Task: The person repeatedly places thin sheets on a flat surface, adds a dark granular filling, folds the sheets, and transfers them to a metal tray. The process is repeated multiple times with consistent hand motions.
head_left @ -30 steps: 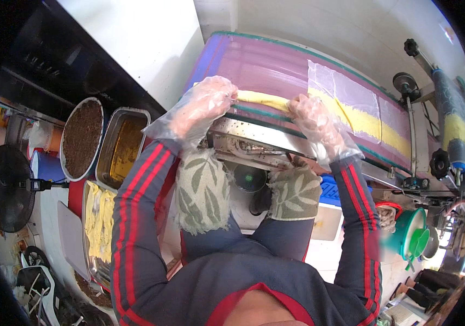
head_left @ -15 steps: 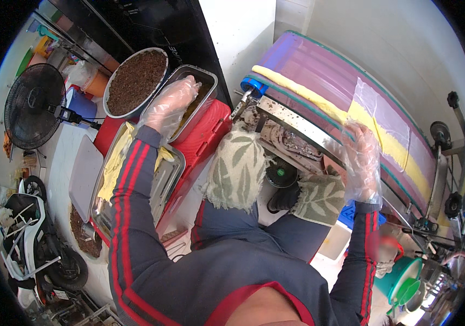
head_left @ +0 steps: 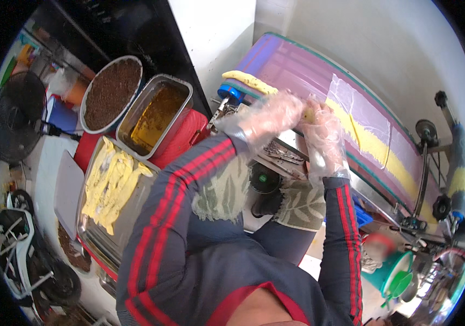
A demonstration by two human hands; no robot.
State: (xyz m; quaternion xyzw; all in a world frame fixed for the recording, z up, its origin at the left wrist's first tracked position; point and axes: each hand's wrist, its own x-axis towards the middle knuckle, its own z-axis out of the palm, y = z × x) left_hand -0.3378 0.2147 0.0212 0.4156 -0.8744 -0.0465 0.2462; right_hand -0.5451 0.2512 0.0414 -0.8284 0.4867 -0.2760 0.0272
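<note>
A soft yellow dough-like strip point(head_left: 251, 81) lies along the near edge of a purple-tinted, green-edged panel point(head_left: 297, 62). Both hands wear clear plastic gloves and meet on this strip. My left hand point(head_left: 273, 114) reaches across from the left, its fingers closed over the strip. Close beside it, my right hand point(head_left: 322, 130) is closed too, with a bit of yellow showing between its fingers. The fingers partly hide the strip where they meet. Right of them, a clear plastic sheet point(head_left: 360, 114) lies over a flat, wide yellow band point(head_left: 376, 142).
On the left, a metal pan point(head_left: 189, 89) holds amber liquid. A round tub of dark brown crumbs point(head_left: 110, 92) stands beside it. Yellow strips point(head_left: 114, 182) lie in a metal tray point(head_left: 129, 225). A black fan point(head_left: 17, 117) is farther left. A metal frame point(head_left: 428, 133) with black knobs borders the panel.
My left hand has left the metal pan and moved right to the yellow strip. My right hand has shifted left along the panel's edge and closed beside it. The view has shifted.
</note>
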